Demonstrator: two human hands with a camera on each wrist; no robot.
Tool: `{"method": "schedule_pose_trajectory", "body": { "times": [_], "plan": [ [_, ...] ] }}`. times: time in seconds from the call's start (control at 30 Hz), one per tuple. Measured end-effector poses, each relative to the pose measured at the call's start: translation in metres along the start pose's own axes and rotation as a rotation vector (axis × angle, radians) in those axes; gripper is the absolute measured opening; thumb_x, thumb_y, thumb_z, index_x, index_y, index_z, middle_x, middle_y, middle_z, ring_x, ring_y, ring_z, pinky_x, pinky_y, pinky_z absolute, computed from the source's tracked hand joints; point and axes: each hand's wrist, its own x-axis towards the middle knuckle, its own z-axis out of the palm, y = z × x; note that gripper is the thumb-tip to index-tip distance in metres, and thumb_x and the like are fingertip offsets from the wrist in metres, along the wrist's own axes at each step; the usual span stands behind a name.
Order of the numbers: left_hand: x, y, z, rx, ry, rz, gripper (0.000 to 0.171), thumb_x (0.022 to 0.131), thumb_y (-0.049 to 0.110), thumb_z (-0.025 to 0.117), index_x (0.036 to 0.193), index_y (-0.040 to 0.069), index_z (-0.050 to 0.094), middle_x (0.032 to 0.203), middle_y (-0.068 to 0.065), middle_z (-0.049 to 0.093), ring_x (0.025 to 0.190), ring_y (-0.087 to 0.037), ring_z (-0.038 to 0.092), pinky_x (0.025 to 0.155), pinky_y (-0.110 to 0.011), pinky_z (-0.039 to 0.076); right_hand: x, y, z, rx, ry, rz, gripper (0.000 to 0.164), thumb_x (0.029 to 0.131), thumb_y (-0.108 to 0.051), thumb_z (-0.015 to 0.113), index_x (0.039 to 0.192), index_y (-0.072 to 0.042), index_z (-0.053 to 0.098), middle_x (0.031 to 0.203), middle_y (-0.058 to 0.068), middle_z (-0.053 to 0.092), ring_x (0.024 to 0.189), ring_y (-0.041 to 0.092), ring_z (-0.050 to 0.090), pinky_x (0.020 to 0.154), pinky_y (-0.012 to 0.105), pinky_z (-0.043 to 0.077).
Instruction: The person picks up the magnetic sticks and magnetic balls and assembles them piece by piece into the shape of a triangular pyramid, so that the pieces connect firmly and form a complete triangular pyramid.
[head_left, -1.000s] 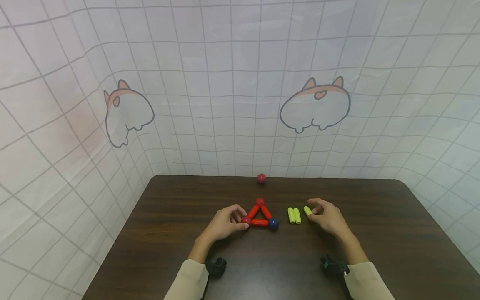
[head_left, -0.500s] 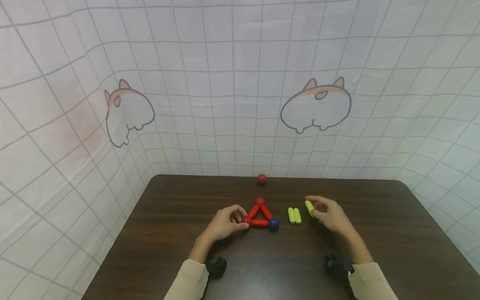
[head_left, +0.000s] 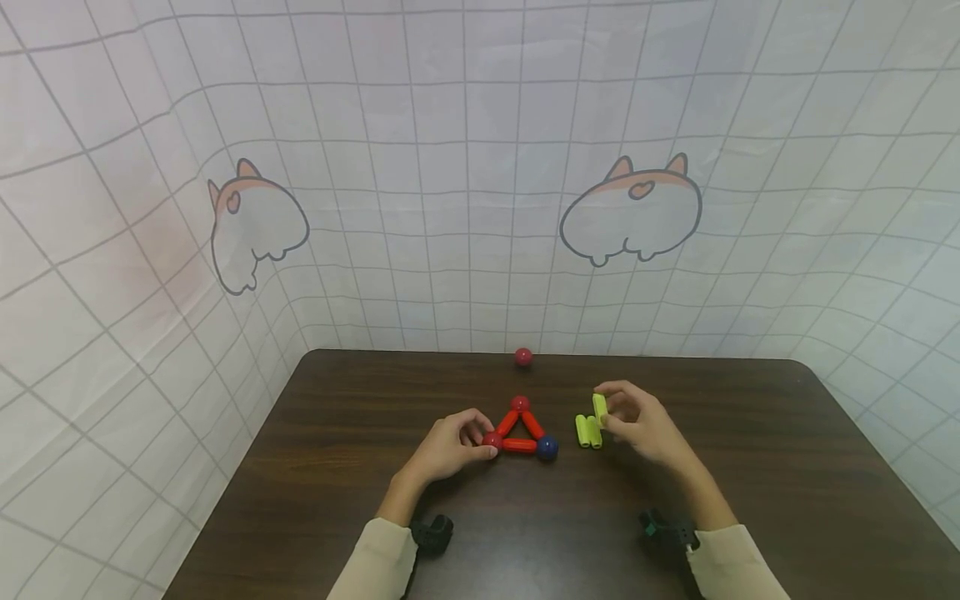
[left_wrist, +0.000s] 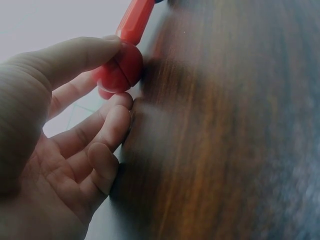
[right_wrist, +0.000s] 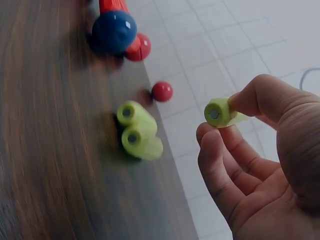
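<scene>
A triangle of three red rods (head_left: 520,446) joined by two red balls and a blue ball (head_left: 547,447) lies on the table. My left hand (head_left: 450,446) pinches the red ball (left_wrist: 122,70) at its left corner between thumb and fingers. Between the thumb and fingers of my right hand (head_left: 643,423) is a yellow-green rod (right_wrist: 218,112), lifted off the table, with a grey metal disc visible in its end. Just below and left of it, two more yellow-green rods (head_left: 588,432) lie side by side on the wood.
A loose red ball (head_left: 523,357) sits near the back edge of the dark wooden table (head_left: 360,383). Behind the table hangs a white gridded curtain (head_left: 450,208) with cartoon animal drawings.
My right hand has picked the yellow-green rod up from the table and carried it left, tilting it more upright, toward the two lying rods. The left hand and triangle stay still.
</scene>
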Motion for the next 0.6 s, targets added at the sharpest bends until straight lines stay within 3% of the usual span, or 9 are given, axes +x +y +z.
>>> {"method": "schedule_pose_trajectory", "body": {
  "times": [0.33,0.6],
  "plan": [
    [0.000,0.001,0.000,0.012,-0.001,0.005,0.026,0.088,0.027,0.083,0.108,0.024,0.068,0.089,0.002,0.063,0.071,-0.013,0.057,0.062,-0.027,0.048,0.004,-0.016,0.023,0.035,-0.027,-0.057,0.037,0.094,-0.001,0.069,0.129,-0.007,0.059,0.107,0.022,0.067,0.078,0.015,0.064,0.058,0.033,0.056],
    [-0.001,0.002,-0.001,0.017,-0.001,0.007,0.026,0.088,0.027,0.083,0.109,0.023,0.068,0.088,0.003,0.063,0.070,-0.013,0.057,0.062,-0.027,0.048,0.003,-0.025,0.041,0.065,-0.065,-0.023,0.036,0.093,0.000,0.070,0.126,-0.010,0.060,0.114,0.024,0.068,0.087,0.025,0.065,0.063,0.028,0.055]
  ]
}}
